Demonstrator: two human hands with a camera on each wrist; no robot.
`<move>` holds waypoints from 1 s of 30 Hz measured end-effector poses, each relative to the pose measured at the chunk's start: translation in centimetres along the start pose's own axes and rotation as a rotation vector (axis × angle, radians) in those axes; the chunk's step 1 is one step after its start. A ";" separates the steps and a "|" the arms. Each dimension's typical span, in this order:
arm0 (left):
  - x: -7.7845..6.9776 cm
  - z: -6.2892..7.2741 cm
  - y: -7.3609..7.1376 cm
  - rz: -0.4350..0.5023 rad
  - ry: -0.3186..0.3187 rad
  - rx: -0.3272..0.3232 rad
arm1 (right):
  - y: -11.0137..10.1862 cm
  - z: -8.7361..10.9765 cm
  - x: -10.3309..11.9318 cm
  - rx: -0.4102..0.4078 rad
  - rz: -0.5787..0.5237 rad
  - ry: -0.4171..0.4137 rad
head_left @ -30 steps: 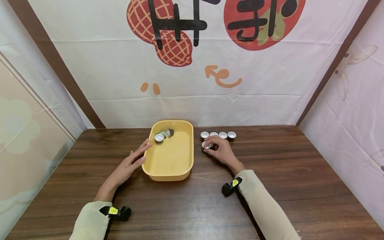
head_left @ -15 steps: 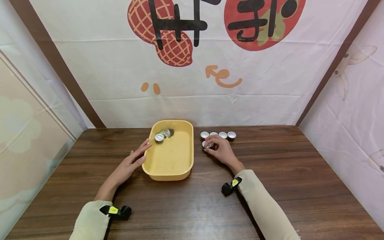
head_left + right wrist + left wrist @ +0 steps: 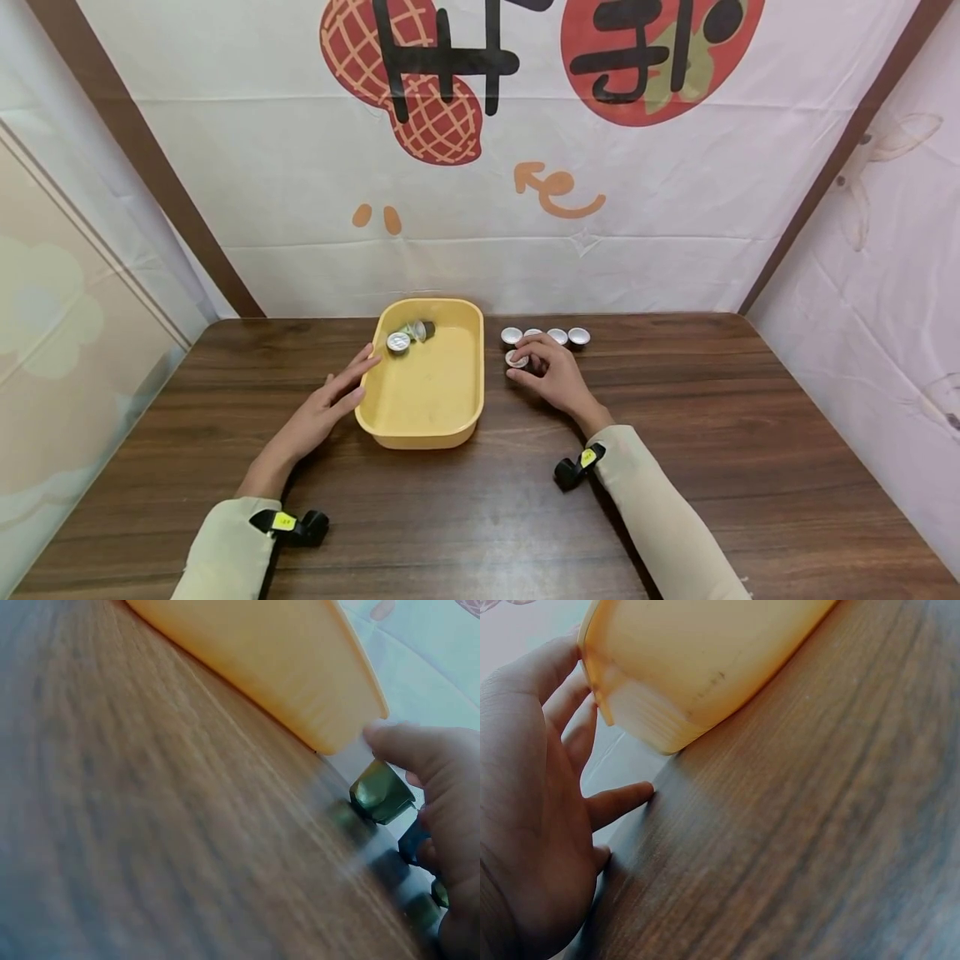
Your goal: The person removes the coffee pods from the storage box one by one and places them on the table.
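My right hand [image 3: 557, 377] pinches a coffee capsule [image 3: 517, 359] with a silver foil lid, in front of a back row. In the right wrist view this capsule [image 3: 381, 792] has a shiny green body, and the thumb lies at its upper edge. Behind the fingers stands a row of several more capsules [image 3: 578, 337], lids up, one partly hidden by the hand. My left hand [image 3: 318, 414] has its fingers extended, fingertips at the left rim of a yellow plastic tub [image 3: 420, 435]. The left wrist view shows those fingertips against the tub's wall [image 3: 641, 705].
Inside the tub, at its back left, lie a silver-lidded capsule [image 3: 398, 342] and a dark one on its side [image 3: 424, 331], with a greenish piece beside them. The wooden table [image 3: 480, 525] ends at a printed white cloth backdrop [image 3: 300, 183].
The right hand's fingers have shifted slightly on the capsule, so more of its lid shows. The left hand and the tub stay in place.
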State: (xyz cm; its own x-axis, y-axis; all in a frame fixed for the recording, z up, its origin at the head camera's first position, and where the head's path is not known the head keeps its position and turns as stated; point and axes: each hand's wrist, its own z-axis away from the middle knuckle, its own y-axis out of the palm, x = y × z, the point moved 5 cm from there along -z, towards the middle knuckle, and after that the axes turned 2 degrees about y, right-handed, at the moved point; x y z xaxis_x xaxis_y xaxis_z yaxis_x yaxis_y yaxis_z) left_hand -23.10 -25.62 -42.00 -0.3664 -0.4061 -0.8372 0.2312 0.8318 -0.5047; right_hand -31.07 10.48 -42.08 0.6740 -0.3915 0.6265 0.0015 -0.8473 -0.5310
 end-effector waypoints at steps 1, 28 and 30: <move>0.0 0.1 0.0 0.000 0.000 0.000 | 0.1 0.1 0.0 -0.007 -0.013 -0.006; 0.2 -0.1 -0.3 0.022 0.011 0.010 | -1.2 -5.7 5.2 -0.025 -0.046 -0.236; 0.2 -0.1 -0.2 0.019 0.010 0.009 | -0.9 -6.5 5.6 0.008 -0.051 -0.271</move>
State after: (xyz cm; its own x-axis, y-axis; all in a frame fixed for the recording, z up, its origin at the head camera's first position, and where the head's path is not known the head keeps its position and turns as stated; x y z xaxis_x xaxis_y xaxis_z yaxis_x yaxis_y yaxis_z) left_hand -23.32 -25.85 -42.03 -0.3712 -0.3863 -0.8444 0.2465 0.8357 -0.4907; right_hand -32.04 6.67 -34.41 0.8460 -0.2366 0.4777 0.0459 -0.8604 -0.5075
